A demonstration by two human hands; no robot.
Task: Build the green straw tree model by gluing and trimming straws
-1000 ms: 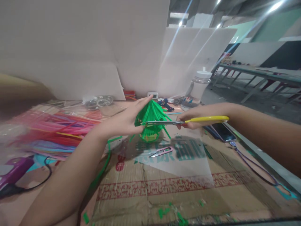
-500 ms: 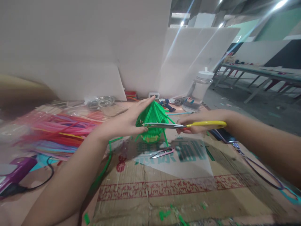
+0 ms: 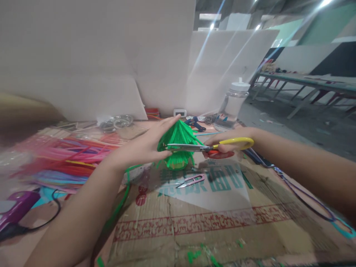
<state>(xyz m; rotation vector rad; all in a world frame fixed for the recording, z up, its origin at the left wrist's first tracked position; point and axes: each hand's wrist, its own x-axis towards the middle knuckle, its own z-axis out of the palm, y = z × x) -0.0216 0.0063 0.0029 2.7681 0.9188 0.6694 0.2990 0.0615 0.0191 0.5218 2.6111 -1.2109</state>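
Note:
A small green cone-shaped piece made of pipe cleaners (image 3: pixel 179 142) stands on the flattened cardboard (image 3: pixel 205 226). My left hand (image 3: pixel 144 146) presses against its left side, fingers stretched up along it and thumb pinching the strands. My right hand (image 3: pixel 225 142) grips yellow-handled scissors (image 3: pixel 211 146), whose blades reach left across the green piece at mid height. The blades look nearly closed on the strands.
Small pink thread snips (image 3: pixel 190 180) lie in front of the green piece. A pile of coloured pipe cleaners (image 3: pixel 63 157) fills the left. A clear jar (image 3: pixel 233 102), a blue glue gun (image 3: pixel 196 124), a purple tool (image 3: pixel 16 207) with cord, and white boards (image 3: pixel 111 63) behind.
The right hand with the scissors has moved left and closer to the green piece, and the loose green ends at its right have gone. The left hand holds its place.

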